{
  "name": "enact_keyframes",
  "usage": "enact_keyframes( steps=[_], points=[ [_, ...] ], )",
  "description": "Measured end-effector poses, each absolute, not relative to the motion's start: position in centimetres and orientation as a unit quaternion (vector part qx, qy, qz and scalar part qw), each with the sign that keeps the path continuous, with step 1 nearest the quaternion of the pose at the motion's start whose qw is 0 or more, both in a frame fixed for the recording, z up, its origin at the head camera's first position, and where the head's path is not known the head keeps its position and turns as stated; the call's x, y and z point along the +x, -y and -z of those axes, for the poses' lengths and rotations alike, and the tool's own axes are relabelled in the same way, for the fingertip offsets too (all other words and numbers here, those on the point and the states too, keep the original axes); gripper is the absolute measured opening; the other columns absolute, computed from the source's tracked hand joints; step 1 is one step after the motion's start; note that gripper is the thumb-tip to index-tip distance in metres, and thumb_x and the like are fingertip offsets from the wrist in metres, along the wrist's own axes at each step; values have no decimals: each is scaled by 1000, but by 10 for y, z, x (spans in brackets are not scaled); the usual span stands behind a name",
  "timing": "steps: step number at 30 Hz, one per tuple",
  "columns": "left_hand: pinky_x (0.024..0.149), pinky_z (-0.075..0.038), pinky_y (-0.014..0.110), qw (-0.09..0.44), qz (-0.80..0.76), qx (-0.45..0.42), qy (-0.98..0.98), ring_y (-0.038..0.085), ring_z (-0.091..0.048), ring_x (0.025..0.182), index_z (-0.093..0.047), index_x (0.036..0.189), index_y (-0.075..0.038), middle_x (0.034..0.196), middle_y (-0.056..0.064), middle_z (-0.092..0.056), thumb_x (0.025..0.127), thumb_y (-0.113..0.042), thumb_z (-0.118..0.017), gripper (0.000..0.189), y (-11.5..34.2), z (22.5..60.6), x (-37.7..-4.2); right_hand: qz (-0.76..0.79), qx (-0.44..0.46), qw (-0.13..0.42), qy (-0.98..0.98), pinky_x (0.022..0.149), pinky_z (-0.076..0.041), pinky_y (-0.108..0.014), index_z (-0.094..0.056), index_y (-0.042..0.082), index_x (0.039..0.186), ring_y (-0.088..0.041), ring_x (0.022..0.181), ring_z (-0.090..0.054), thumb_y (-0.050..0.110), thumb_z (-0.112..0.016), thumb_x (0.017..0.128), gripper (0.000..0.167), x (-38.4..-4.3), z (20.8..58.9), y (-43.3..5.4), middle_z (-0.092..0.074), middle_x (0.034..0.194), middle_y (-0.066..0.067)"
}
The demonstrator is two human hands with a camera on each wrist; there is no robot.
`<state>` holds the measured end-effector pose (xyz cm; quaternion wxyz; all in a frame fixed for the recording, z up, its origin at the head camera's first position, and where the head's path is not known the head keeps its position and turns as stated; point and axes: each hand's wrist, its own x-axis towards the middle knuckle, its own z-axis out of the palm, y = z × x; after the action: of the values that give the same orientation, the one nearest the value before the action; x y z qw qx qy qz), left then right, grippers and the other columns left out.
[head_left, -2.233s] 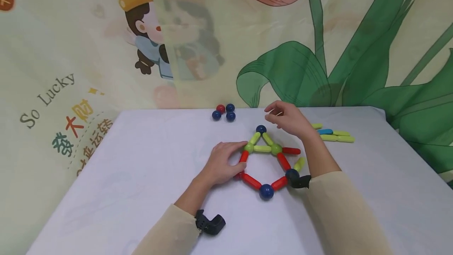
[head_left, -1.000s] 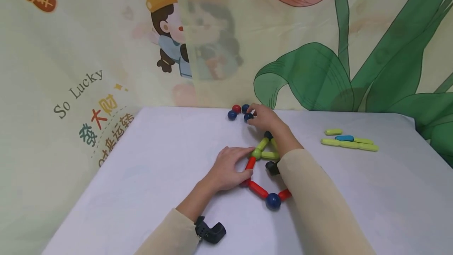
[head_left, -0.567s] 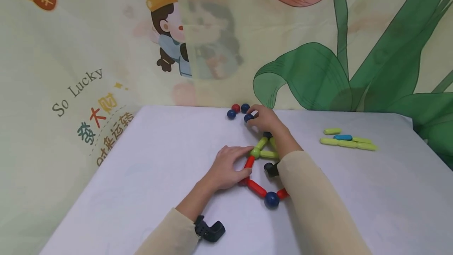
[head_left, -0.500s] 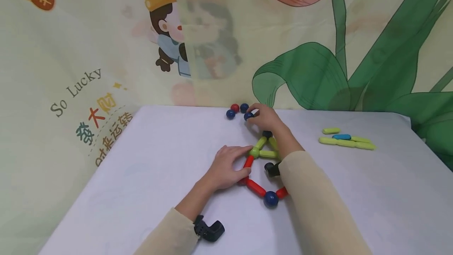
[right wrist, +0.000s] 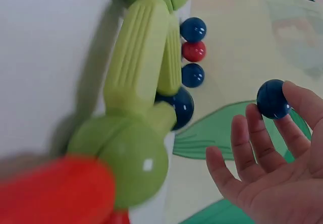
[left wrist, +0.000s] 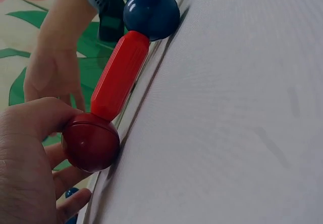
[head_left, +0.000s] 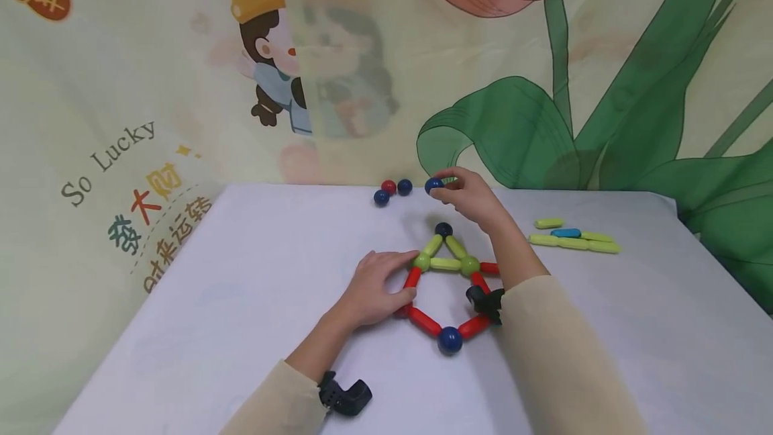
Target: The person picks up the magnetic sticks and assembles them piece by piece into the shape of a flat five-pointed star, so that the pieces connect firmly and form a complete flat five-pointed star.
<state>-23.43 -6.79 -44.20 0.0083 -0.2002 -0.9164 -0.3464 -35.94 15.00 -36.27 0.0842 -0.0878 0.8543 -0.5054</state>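
My right hand point(head_left: 474, 201) pinches a dark blue ball point(right wrist: 273, 99) between thumb and fingertips, raised above the far side of the table. Below it lies a magnetic ball-and-rod frame: red rods point(head_left: 425, 322) form its near part, and lime rods point(head_left: 445, 264) make a triangle topped by a blue ball point(head_left: 443, 229). My left hand point(head_left: 374, 287) holds the frame's left side, a finger at the green ball point(head_left: 422, 260) and the thumb by the red ball point(left wrist: 91, 142). The right wrist strap and sleeve hide the frame's right corner.
Two blue balls and a red ball point(head_left: 388, 187) sit at the table's back edge. Several lime rods point(head_left: 574, 243) and a blue rod point(head_left: 565, 233) lie to the right. A printed cloth point(head_left: 362, 86) hangs behind the white table point(head_left: 241, 301).
My right hand came over to the loose balls, took hold of a blue ball, and has lifted it up and away from the others. The left hand stays on the frame.
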Motion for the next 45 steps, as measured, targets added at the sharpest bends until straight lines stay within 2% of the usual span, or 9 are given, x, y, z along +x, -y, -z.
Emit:
enact_keyframes(
  steps=[9, 16, 28, 36, 45],
  points=[
    [125, -22, 61, 14, 347, -191, 918, 25, -50, 142, -55, 150, -24, 148, -1, -61, 89, -32, -67, 63, 71, 442, -233, 502, -78, 84, -857, 109, -49, -55, -52, 15, 145, -42, 124, -59, 30, -66, 100, 49, -336, 356, -179, -62, 130, -18],
    [125, -22, 61, 17, 351, -192, 916, 26, -50, 142, -56, 150, -24, 147, 0, -62, 89, -31, -68, 62, 70, 443, -233, 494, -80, 75, -863, 108, -49, -55, -51, 16, 146, -42, 121, -60, 32, -67, 99, 52, -322, 351, -202, -61, 131, -19],
    [125, -22, 61, 12, 349, -190, 918, 26, -50, 142, -56, 150, -24, 147, 0, -61, 89, -31, -69, 62, 65, 442, -231, 473, -59, 91, -875, 99, -56, -50, -46, 12, 151, -40, 118, -64, 38, -63, 102, 58, -291, 367, -253, -58, 136, -24],
    [125, -22, 60, 17, 348, -189, 918, 25, -51, 141, -56, 149, -24, 146, 0, -62, 90, -31, -69, 61, 64, 441, -232, 442, -48, 136, -886, 85, -59, -35, -47, 5, 148, -31, 106, -67, 44, -62, 101, 63, -277, 380, -284, -62, 131, -26],
    [126, -21, 60, 16, 351, -187, 917, 27, -50, 142, -56, 150, -23, 147, 1, -61, 90, -31, -69, 62, 67, 437, -228, 391, -48, 199, -897, 78, -58, -33, -52, 2, 145, -23, 92, -65, 42, -67, 98, 64, -270, 390, -298, -66, 117, -17]
  ],
)
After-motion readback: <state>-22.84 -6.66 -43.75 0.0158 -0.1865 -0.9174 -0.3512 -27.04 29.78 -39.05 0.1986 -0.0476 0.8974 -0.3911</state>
